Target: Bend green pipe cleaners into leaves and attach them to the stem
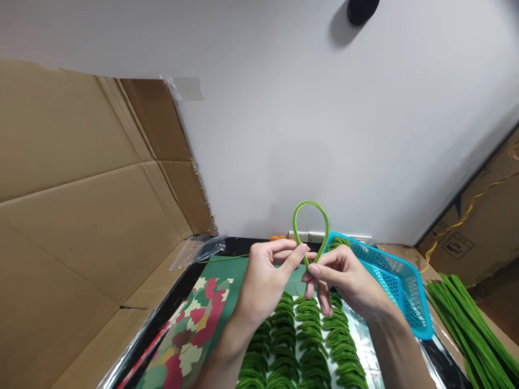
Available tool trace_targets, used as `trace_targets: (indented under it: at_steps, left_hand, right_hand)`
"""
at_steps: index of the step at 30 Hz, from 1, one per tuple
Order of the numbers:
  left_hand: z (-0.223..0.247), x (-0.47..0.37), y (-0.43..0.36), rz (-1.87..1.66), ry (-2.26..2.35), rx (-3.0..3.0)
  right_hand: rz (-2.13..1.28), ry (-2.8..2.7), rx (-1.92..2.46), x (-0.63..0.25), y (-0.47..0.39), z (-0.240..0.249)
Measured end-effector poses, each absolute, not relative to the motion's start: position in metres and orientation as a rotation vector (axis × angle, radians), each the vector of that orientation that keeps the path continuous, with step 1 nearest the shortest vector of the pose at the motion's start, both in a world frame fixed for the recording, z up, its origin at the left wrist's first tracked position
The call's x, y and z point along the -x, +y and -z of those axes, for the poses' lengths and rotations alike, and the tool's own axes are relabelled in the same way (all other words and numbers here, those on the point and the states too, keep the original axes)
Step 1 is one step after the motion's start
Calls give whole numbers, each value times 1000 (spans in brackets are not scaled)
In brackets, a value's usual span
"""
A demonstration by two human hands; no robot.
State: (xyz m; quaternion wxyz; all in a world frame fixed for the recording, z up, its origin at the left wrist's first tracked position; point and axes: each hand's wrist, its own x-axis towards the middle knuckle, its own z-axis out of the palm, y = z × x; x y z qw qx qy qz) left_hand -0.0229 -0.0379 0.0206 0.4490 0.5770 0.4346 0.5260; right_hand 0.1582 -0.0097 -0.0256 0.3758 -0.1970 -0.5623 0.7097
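A light green pipe cleaner [310,203] is bent into an upright teardrop loop between my hands. My left hand [265,278] pinches its left side near the bottom between thumb and fingers. On the other side, my right hand [351,281] grips the lower ends with thumb and index finger, its other fingers hanging loosely below. Beneath my hands, several columns of dark green curved pipe cleaner pieces [310,335] lie on a white and shiny surface. My fingers hide the place where the loop's ends meet.
A blue plastic basket [409,286] with some green pieces stands at the right, beside a bundle of straight green pipe cleaners [470,324]. A camouflage-patterned sheet [194,335] lies at the left. Cardboard [81,216] walls the left side, with a clear plastic bag [198,251] near it.
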Motion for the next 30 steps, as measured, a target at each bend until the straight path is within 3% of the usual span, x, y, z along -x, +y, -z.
trace_targets:
  at_steps: [12,25,30]
  left_hand:
    - [-19,24,-33,-1274,1084,-1387]
    - [-22,29,-35,-1431,529,-977]
    - [-20,26,-33,-1586,562,-977]
  right_hand:
    - [-1781,-1451,504,-147,-12,27]
    - [-2088,-1378,287,-122,-18,40]
    - [-2149,-1300,244,-115,-23,42]
